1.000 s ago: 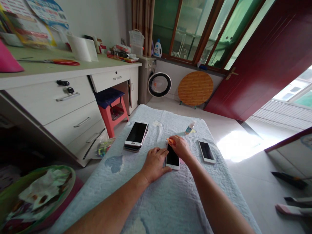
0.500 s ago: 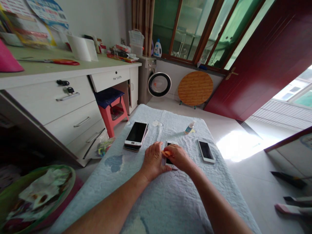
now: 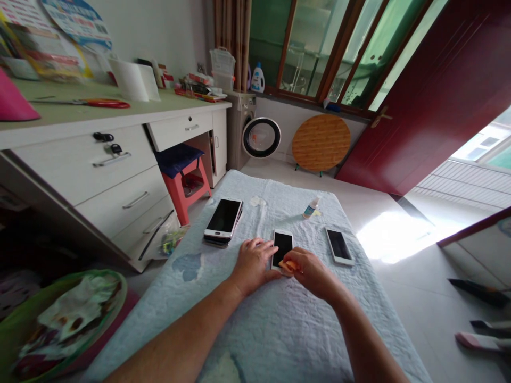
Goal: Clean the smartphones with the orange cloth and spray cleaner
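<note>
A white smartphone [image 3: 284, 243] with a dark screen lies face up on the light blue quilted cover. My left hand [image 3: 251, 266] steadies it from the left, fingertips at the screen's side and thumb by the lower left corner. Pinched in my right hand [image 3: 311, 272] is a small orange cloth [image 3: 288, 266], pressed on the lower part of that screen. To the right lies another white smartphone [image 3: 339, 246]. Left of my hands, a larger white smartphone [image 3: 223, 217] tops a stack of phones. Behind stands a small spray bottle [image 3: 310, 208], upright.
The light blue cover [image 3: 279, 335] spreads beneath the phones. On the left are a white desk [image 3: 120, 186], a red stool [image 3: 183, 191] and a basket [image 3: 120, 298] with crumpled waste. A washing machine [image 3: 235, 133] with its door open stands at the back.
My right hand has slid the orange cloth down and right, from the upper left of the screen to its lower end. More of the screen shows. My left hand has barely moved.
</note>
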Motion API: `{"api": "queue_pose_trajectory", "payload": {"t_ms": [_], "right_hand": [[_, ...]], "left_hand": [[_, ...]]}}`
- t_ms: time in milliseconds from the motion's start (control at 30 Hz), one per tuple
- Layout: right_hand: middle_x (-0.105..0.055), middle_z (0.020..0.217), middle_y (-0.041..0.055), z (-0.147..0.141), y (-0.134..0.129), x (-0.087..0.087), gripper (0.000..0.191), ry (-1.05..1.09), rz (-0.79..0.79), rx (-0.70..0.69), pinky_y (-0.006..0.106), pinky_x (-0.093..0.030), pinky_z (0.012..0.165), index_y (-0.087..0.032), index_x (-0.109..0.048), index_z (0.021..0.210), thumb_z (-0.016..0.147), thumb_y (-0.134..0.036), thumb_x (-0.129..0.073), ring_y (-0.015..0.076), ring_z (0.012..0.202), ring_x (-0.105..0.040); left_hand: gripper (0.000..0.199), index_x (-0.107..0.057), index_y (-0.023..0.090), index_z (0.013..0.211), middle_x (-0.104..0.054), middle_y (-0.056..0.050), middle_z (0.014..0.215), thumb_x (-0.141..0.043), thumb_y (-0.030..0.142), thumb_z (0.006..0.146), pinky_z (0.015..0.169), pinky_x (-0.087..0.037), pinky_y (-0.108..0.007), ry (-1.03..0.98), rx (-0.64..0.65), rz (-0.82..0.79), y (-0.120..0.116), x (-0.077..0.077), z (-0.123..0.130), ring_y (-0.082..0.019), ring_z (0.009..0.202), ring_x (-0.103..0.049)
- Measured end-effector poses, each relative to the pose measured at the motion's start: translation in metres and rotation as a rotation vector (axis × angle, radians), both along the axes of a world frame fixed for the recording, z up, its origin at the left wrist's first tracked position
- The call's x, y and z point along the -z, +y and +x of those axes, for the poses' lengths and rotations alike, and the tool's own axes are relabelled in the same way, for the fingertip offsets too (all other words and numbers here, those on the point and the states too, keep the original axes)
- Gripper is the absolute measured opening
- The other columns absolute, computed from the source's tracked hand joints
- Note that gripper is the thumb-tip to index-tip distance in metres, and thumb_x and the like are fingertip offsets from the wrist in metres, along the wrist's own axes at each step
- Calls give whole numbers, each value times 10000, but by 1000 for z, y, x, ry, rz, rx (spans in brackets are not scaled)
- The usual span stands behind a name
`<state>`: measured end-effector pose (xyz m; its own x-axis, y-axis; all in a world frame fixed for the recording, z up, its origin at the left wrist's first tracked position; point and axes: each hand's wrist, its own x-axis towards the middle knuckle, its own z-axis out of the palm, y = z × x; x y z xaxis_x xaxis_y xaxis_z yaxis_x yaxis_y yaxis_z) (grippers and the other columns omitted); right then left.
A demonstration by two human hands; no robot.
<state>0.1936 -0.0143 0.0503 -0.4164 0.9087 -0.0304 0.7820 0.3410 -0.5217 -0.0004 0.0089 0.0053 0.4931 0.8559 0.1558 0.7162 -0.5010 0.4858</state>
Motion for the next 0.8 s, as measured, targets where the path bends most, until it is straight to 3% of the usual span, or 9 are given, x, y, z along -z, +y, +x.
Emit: {"api": "queue_pose_trajectory", "payload": {"t_ms": [200, 467, 600, 800], "right_hand": [[-596, 857, 23, 10, 1, 3, 228, -37, 4, 52, 235, -380, 698, -199, -643, 897, 789, -50, -509, 130, 763, -549], [-588, 895, 23, -19, 0, 15, 154, 80, 99, -33, 244, -391, 751, -201, -626, 888, 814, -87, -553, 139, 816, -538], [-604, 941, 33, -29, 1, 19, 229, 113, 143, -84, 263, -390, 799, -208, -637, 927, 795, -46, -544, 151, 860, -542], [-586, 918, 22, -22, -1, 10, 259, 90, 61, -79, 249, -393, 774, -216, -655, 875, 753, -19, -540, 143, 848, -546]], "left_hand": [[643, -549, 293, 1290, -515, -41, 1396, -708, 528, 713, 1053, -303, -506, 5, 34, -20, 2, -1, -4, -320, 1268, -420], [633, -551, 282, 1286, -513, -38, 1396, -713, 497, 713, 1057, -308, -498, -1, 50, -43, 2, -3, -6, -320, 1268, -413], [639, -561, 291, 1271, -532, -40, 1375, -732, 495, 690, 1051, -316, -485, -9, 41, -54, 2, -5, -5, -320, 1252, -426], [590, -569, 294, 1269, -531, -36, 1378, -638, 583, 759, 1047, -314, -483, -18, 48, -21, 4, 0, -5, -313, 1243, -433]]}}
